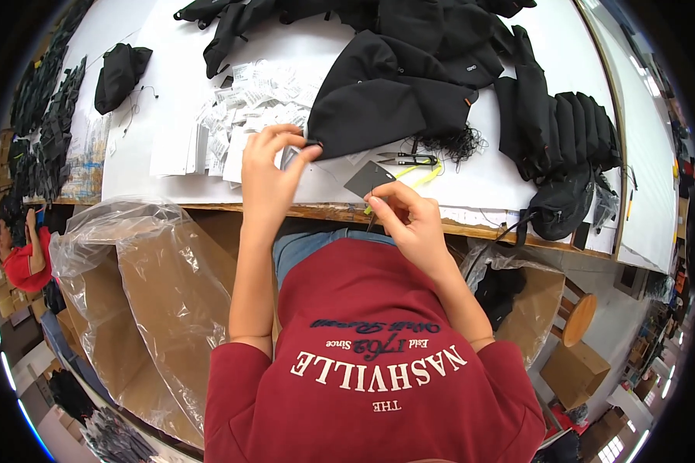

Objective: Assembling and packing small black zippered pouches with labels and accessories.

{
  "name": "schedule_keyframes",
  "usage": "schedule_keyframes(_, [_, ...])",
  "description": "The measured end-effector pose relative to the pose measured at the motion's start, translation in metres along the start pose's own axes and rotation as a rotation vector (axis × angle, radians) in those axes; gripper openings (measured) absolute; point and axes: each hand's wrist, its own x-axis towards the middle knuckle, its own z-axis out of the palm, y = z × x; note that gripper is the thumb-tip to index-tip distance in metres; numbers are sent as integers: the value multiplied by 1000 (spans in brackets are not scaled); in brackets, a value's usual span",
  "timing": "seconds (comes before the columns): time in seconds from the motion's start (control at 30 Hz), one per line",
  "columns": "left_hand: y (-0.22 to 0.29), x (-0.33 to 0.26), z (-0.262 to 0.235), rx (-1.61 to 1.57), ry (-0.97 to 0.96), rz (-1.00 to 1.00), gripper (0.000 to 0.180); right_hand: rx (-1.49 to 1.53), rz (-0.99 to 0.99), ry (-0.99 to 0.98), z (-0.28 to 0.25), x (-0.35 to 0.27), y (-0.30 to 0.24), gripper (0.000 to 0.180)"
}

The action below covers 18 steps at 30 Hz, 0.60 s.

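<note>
A black fabric garment point(371, 108) lies folded on the white table, its near-left corner raised. My left hand point(274, 162) is closed on that corner, thumb against fingers. My right hand point(411, 220) pinches at the lower edge of a dark card hang tag point(368, 179) over the table's front edge. A bit of yellow-green and a thin dark strand show by its fingertips; what they are is unclear. Just beyond this hand lie small black thread snips point(408, 160) with a yellow ribbon point(427, 176). Beside them is a tangle of black cords point(455, 144).
White printed labels point(247, 100) are heaped left of the garment. More black garments point(440, 38) cover the back, and a row of folded ones point(567, 127) stands right. Plastic-lined cartons point(162, 285) sit below the table edge. Another person in red point(27, 258) is far left.
</note>
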Motion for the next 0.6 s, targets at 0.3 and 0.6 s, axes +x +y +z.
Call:
schedule_keyframes(0.3, [14,-6,-9,-191,-90,-58,15,-76,-19,19,0,-1,2,9])
schedule_keyframes(0.6, [22,-39,9,-895,-433,-524,16,-217,-130,74,1,-5,-5,9])
